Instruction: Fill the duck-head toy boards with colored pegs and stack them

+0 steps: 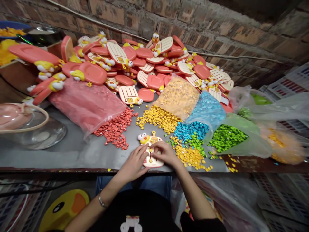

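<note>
A cream toy board [156,163] with slots, a yellow duck head with bulging white eyes and a small yellow hanging loop lies flat near the table's front edge. My left hand [135,161] grips its left side, thumb low by the bottom edge and fingers over the face. From the right, my right hand [167,154] reaches over the board with fingers bent and tips close together at the slots. Anything between those fingertips is too small to make out. Small yellow pieces [189,157] lie just right of my right hand, and red pieces [116,133] lie to the left.
Behind the loose pieces lie bags of red [89,103], yellow [178,95], blue [207,109] and green [241,138] pieces. A heap of red-backed toy boards [145,53] rises against the brick wall [193,19]. A clear plastic container [43,135] stands at left.
</note>
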`<state>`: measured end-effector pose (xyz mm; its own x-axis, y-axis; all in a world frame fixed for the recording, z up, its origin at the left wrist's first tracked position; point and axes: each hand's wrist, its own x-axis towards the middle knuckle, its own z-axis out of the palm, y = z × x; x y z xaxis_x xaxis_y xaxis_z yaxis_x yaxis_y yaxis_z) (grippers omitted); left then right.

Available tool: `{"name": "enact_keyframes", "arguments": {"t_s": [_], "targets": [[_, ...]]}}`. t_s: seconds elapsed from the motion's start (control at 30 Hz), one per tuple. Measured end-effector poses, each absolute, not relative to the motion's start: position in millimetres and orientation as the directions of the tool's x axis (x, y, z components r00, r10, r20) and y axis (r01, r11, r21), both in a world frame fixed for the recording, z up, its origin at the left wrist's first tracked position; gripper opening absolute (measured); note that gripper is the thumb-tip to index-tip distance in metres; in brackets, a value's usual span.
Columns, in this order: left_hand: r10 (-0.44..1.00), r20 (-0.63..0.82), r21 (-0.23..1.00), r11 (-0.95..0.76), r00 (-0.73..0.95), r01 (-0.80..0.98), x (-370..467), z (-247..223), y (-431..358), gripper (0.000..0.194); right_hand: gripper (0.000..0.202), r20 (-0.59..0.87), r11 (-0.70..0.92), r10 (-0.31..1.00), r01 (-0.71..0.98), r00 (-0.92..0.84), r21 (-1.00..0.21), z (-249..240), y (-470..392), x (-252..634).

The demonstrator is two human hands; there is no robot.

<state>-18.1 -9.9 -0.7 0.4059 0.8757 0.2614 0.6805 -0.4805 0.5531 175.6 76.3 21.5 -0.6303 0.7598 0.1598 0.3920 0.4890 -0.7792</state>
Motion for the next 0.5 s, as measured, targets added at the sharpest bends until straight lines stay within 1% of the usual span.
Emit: {"name": "enact_keyframes", "arguments": {"t_s": [0.07, 0.13, 0.2, 0.23, 0.3, 0.37, 0.43, 0.5], "targets": [[0.878, 0.259, 0.554, -0.477, 0.403, 0.682, -18, -1, -10, 0.056, 0.014, 0.176, 0.498, 0.751, 0.371, -0.636, -0.784, 24, 76, 174], [0.875, 0.266, 0.557, -0.482, 0.404, 0.676, -18, -2, -9, 0.055, 0.011, 0.263, 0.531, 0.779, 0.377, -0.569, -0.759, 23, 79, 170], [0.869, 0.276, 0.556, -0.493, 0.411, 0.669, -18, -2, -9, 0.051, 0.014, 0.339, 0.574, 0.789, 0.417, -0.512, -0.705, 19, 85, 165], [0.866, 0.279, 0.553, -0.497, 0.414, 0.668, -18, -2, -9, 0.05, 0.018, 0.354, 0.592, 0.783, 0.437, -0.512, -0.677, 17, 88, 163], [0.868, 0.274, 0.544, -0.496, 0.415, 0.677, -18, -3, -9, 0.054, 0.02, 0.338, 0.615, 0.764, 0.461, -0.55, -0.64, 14, 95, 161], [0.875, 0.25, 0.53, -0.482, 0.414, 0.698, -18, -3, -9, 0.06, 0.021, 0.318, 0.622, 0.753, 0.465, -0.576, -0.631, 14, 100, 163], [0.88, 0.227, 0.514, -0.472, 0.417, 0.716, -17, -3, -9, 0.064, 0.022, 0.323, 0.611, 0.765, 0.469, -0.557, -0.638, 16, 101, 170], [0.878, 0.22, 0.5, -0.475, 0.424, 0.724, -17, -2, -9, 0.06, 0.02, 0.344, 0.583, 0.799, 0.497, -0.493, -0.643, 17, 101, 181]]}}
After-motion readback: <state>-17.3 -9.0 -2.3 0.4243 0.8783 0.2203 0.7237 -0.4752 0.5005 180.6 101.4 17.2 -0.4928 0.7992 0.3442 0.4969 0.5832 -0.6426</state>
